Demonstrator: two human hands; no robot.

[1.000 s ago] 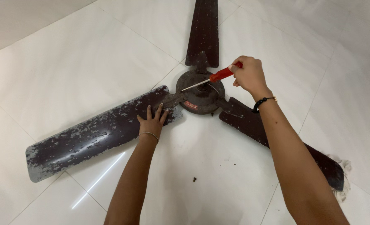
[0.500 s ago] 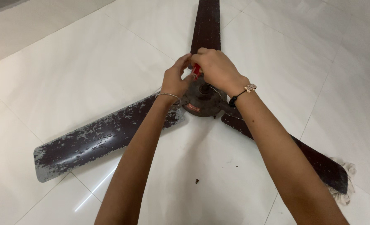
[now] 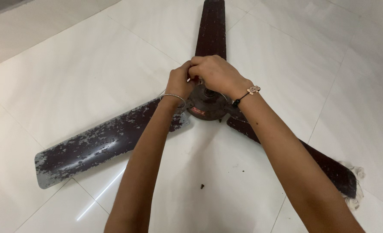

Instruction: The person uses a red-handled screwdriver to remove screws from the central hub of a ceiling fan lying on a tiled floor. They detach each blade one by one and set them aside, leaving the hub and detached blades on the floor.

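An old dark-brown ceiling fan lies flat on the white tiled floor, its round rusty hub [image 3: 207,105] in the middle. One peeling blade [image 3: 101,144] points to the lower left, another blade [image 3: 212,30] runs straight away from me, and the third blade [image 3: 325,166] goes to the lower right under my right forearm. Both hands meet above the hub. My right hand [image 3: 215,74] is closed over a red-handled screwdriver [image 3: 195,79], of which only a sliver of red shows. My left hand [image 3: 179,82] is curled against the same handle; the shaft is hidden.
A crumpled pale rag [image 3: 354,190] lies under the tip of the right blade. A small dark speck [image 3: 202,186] sits on the tile in front of the hub. White floor tiles with thin grout lines surround the fan.
One second ago my left hand pressed flat on the lower-left blade and my right held the screwdriver slanted at the hub. Since then my left hand rose to the handle and both hands closed over it.
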